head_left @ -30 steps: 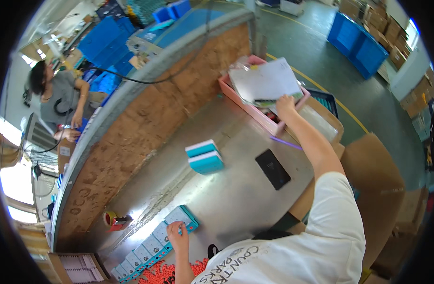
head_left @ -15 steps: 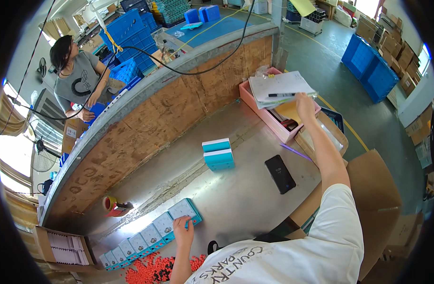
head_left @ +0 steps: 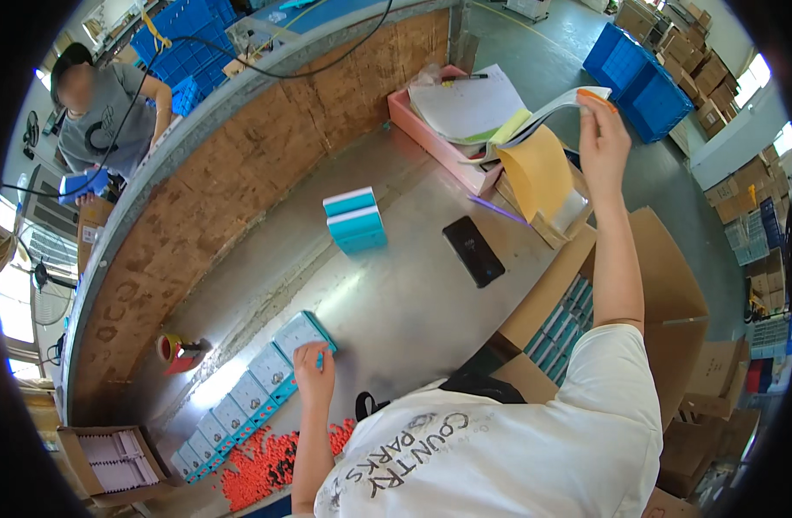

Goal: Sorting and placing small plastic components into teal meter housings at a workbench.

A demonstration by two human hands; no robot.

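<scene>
- Head view shows the right hand up high, its fingers pinched shut on the edge of a stack of papers and a yellow envelope that hangs down below it.
- The papers lift off a pink tray just left of that hand.
- The left hand lies low on the metal table, fingers bent and pressing on the end box of a row of teal boxes.
- I think the step is pulling papers up while the other hand keeps the row in place; next, the lifted sheets need a careful hold so they do not slip.
- Orange bits lie just below the left hand.
- Two more teal boxes stand stacked between the hands.
- A black phone lies flat, nearer the right arm.
- A brown carton with teal boxes inside sits under the right arm.
- A roll of tape sits left of the left hand.
</scene>
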